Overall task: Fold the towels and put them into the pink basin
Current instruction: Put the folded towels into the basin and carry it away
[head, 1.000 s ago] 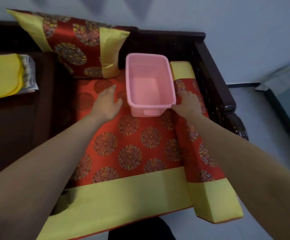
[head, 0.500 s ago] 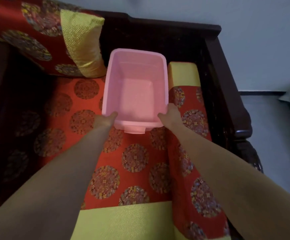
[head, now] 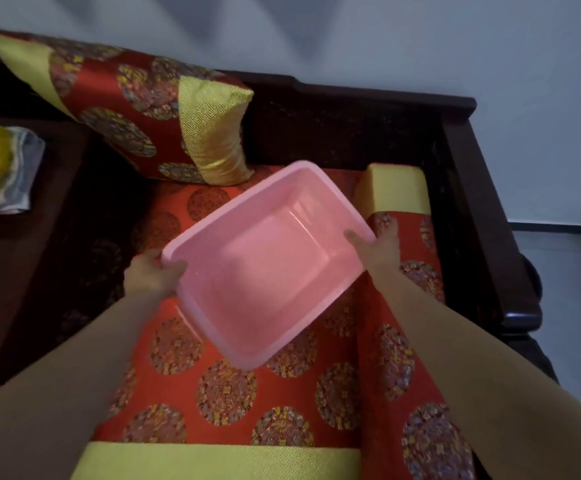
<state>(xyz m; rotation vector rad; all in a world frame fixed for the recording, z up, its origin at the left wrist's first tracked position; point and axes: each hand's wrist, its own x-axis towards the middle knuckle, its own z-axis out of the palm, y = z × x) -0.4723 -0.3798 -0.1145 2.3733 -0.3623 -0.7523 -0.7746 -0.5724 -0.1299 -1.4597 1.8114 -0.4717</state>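
Your left hand (head: 152,273) is clamped on the left corner of the pink basin (head: 268,268), thumb over the rim and the remaining fingers hidden under the outer wall. Your right hand (head: 380,242) is clamped on the opposite, right-side corner, thumb hooked over the rim and fingers wrapped behind the wall. Both hands therefore grip the basin at 2 diagonally opposed points.

The basin is rectangular and turned at an angle to the seat, with 1 corner pointing toward you and 1 corner pointing toward the backrest. Its opening faces up and slightly toward the camera. No item is inside it. It sits over the red seat cushion (head: 233,393), which carries round medallion patterns and a yellow front band. Whether its base touches the cushion cannot be determined.

The towels (head: 1,174) lie in a stack at the far left edge of the view, on the dark wooden surface, well apart from the basin. The top layer is yellow; a pale striped layer shows beneath it.

A red-and-yellow pillow (head: 136,116) leans against the dark wooden backrest (head: 351,126), behind and left of the basin. A matching armrest bolster (head: 399,237) runs along the right side, just beside your right hand.
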